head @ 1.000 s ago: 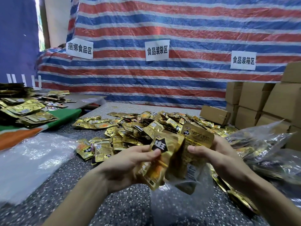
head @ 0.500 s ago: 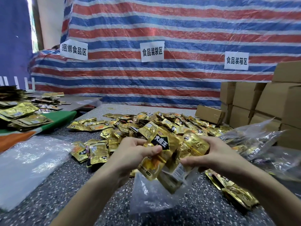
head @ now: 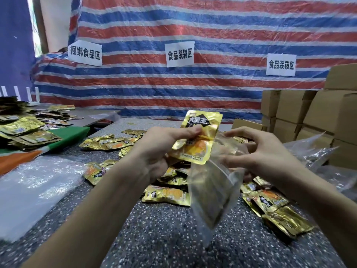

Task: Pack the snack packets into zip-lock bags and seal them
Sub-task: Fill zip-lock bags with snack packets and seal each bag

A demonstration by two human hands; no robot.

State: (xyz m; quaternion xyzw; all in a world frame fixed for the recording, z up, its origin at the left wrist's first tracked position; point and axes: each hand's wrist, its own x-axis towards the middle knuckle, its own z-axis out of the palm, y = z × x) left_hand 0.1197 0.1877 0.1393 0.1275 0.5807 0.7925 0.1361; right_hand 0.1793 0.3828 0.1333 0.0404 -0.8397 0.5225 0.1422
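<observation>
Stage: early. Gripping gold snack packets (head: 197,140) in left hand (head: 160,149), just beside mouth of clear zip-lock bag (head: 210,192) pinched by right hand (head: 257,153); apparently empty, unsealed. Remaining: insert, seal, repeat for loose packets (head: 168,195) across speckled table (head: 164,238).

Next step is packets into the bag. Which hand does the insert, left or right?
Left, probably. The left hand grips the snack packets right beside the zip-lock bag, while the right hand is busy holding that bag as it hangs.
</observation>
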